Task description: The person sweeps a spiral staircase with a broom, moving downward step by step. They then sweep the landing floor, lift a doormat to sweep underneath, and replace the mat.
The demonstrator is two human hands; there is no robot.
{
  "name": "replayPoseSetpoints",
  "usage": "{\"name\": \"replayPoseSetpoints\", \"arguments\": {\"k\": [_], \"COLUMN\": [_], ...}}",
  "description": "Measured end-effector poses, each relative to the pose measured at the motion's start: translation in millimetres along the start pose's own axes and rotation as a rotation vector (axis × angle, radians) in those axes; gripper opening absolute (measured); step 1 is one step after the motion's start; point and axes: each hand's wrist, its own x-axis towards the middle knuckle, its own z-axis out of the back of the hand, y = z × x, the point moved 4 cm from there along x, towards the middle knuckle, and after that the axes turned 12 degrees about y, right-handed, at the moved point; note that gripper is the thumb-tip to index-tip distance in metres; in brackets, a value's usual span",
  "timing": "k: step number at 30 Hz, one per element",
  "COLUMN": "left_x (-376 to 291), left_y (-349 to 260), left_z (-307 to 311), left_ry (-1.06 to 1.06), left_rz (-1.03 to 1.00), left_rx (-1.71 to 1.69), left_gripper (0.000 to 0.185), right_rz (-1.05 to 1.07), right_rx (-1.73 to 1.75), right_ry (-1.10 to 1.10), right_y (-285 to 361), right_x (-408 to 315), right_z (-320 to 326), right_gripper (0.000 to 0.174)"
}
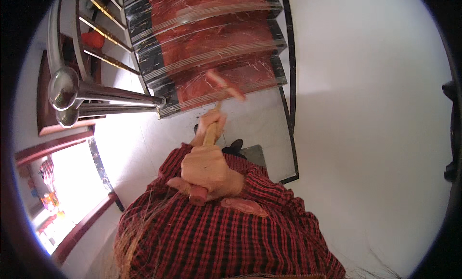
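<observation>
My right hand is closed around the upper part of a long-handled tool, near the red end of its handle, close to my chest. Farther along the pale handle, my left hand also grips it. The tool's narrow red-and-cream crosspiece head is blurred and appears over the lowest red stair steps. Its exact kind cannot be told, and whether it touches a step is unclear. Both forearms wear red-and-black checked sleeves.
Red and black marble-look stairs rise ahead. A metal railing with a round-topped post stands left, and a pale wall is at right. A dark shoe and grey mat lie below me. A bright doorway is lower left.
</observation>
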Motion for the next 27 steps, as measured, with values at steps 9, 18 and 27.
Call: {"name": "replayPoseSetpoints", "arguments": {"k": [9, 18, 27], "left_x": [-75.8, -33.5, -74.1], "left_y": [-45.8, -132.8, -141.1], "left_z": [-37.6, -142.5, -186.9], "left_ry": [-0.332, 0.639, 1.010], "left_rz": [-0.012, -0.275, -0.571], "left_rx": [-0.152, -0.140, -0.170], "left_gripper": [0.028, 0.030, 0.032], "right_rz": [-0.113, -0.212, -0.449], "right_rx": [0.236, -0.307, -0.572], "right_ry": [-0.269, -0.481, -0.663], "right_y": [50.0, 124.9, 137.8], "right_x": [-74.7, -158.8, -217.4], "right_z": [64.0, 64.9, -3.6], "right_gripper": [0.033, 0.033, 0.034]}}
